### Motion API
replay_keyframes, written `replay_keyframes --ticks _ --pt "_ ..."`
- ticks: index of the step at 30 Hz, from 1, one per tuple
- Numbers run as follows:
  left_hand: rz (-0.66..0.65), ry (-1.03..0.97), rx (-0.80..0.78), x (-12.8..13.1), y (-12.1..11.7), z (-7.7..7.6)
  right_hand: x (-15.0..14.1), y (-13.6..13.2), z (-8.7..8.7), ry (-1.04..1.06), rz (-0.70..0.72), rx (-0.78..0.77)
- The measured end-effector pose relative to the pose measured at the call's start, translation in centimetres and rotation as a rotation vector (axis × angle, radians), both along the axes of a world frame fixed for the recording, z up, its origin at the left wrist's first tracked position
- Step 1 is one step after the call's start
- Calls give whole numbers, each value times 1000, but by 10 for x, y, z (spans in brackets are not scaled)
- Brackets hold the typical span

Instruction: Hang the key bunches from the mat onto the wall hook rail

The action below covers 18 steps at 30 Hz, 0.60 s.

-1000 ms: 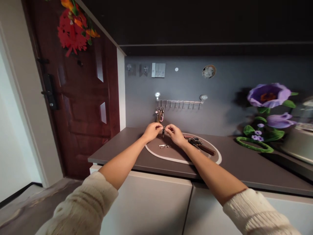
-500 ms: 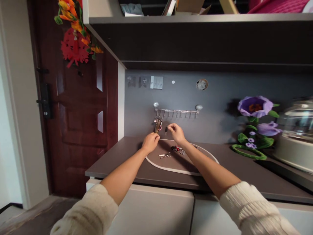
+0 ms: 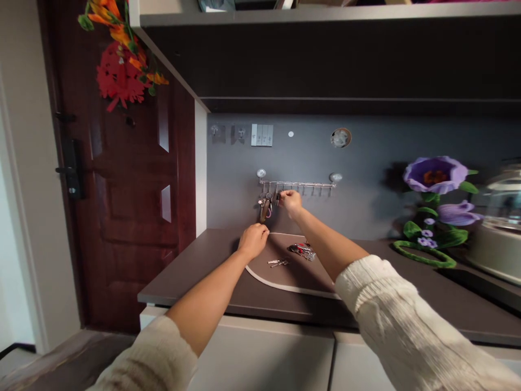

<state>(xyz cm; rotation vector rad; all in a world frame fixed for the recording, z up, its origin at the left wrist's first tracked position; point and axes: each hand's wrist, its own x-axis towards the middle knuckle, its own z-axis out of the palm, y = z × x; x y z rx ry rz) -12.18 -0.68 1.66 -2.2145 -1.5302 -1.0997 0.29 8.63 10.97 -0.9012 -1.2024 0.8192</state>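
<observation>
Small key bunch [image 3: 278,199] pinched in right hand's [image 3: 290,203] fingertips, now raised to hook level under the hook rail [image 3: 303,184], right of the hanging keys [image 3: 265,208]; half a second ago it hung lower. Left hand [image 3: 254,240] low, curled near mat [image 3: 295,278], can't tell if gripping. Loose keys [image 3: 278,263] still on mat.

Keys [image 3: 302,251] lie on a pale-edged mat [image 3: 292,278] atop the brown counter [image 3: 191,271].
</observation>
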Motion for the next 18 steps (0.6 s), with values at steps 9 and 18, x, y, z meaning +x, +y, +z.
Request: replay_keyframes --ticks 9,18 --pt "8 21 -4 1 1 0 -8 18 2 31 -50 -79" --pt "16 20 -43 1 2 1 -11 26 -3 24 -102 -104"
